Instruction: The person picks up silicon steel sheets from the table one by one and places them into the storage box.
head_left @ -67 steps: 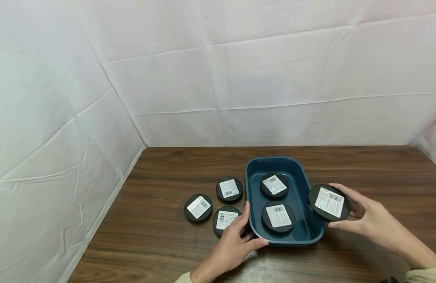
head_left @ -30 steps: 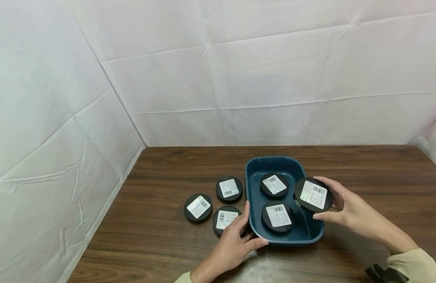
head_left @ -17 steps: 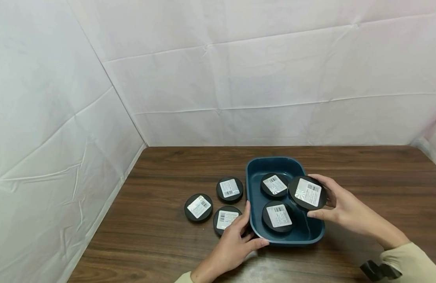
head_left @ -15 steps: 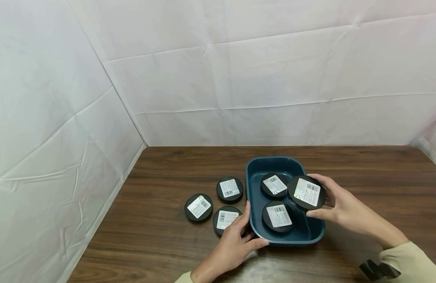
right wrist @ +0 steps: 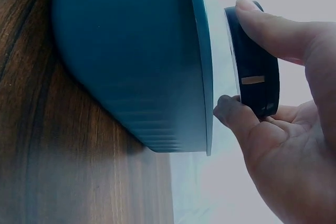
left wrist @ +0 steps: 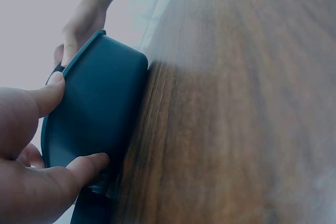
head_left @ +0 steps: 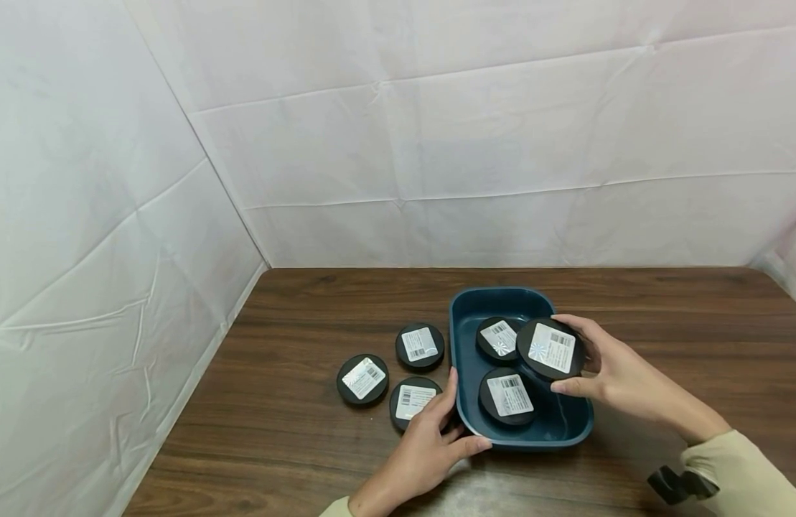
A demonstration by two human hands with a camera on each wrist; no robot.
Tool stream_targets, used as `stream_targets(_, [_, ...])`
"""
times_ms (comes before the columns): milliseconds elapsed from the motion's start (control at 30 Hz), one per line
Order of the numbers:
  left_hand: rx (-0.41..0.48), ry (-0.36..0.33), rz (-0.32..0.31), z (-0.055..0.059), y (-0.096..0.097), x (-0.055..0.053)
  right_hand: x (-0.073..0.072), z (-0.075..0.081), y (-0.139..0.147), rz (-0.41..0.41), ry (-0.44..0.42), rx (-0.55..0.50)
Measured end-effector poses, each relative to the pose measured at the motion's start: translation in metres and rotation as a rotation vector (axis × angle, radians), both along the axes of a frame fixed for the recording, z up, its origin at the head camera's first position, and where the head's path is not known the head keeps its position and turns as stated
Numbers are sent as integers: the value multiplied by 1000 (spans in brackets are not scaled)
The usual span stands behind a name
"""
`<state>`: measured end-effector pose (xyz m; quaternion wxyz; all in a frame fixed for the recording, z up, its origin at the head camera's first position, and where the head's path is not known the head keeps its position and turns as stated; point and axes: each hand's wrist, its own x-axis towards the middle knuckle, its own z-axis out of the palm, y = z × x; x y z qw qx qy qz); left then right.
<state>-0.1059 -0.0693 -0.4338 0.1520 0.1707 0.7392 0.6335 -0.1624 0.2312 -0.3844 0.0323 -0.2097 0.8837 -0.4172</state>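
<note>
My right hand [head_left: 611, 373] grips a round black container [head_left: 550, 350] with a white barcode label by its sides. In the right wrist view that container [right wrist: 254, 61] is above the rim of the blue tub [right wrist: 136, 61]. My left hand [head_left: 423, 438] lies at the near left corner of the blue tub [head_left: 575, 427], thumb on the rim and fingers along the side wall. In the left wrist view, the fingers [left wrist: 86, 169] touch the tub's outer wall [left wrist: 105, 98]. Inside the tub lie two like containers, a far one [head_left: 499, 339] and a near one [head_left: 507, 396].
Three more black labelled containers stand left of the tub: a far one [head_left: 420, 347], a left one [head_left: 362, 380] and one partly behind my left hand [head_left: 412, 401]. The brown wooden table [head_left: 294, 323] meets white cloth walls [head_left: 469, 143] at the back and left.
My right hand has carried its container leftward from the tub's right edge to over the tub, next to the far container. My left hand and the tub stay in place.
</note>
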Motion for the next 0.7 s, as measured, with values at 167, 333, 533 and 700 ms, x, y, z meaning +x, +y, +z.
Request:
stream_targets(167, [-4,6,0,0,0,0,-5,0,-2,18,12,15])
stream_targets(333, [-5,9,0,-1,0,0,-9,0,-4,45,23,15])
stream_targets(533, [-16,9,-1,-1,0,0,-12,2,-6,45,3,58])
stream_targets(700, [-22,15,1,-1,0,0,-14,3,-7,47,-5,83])
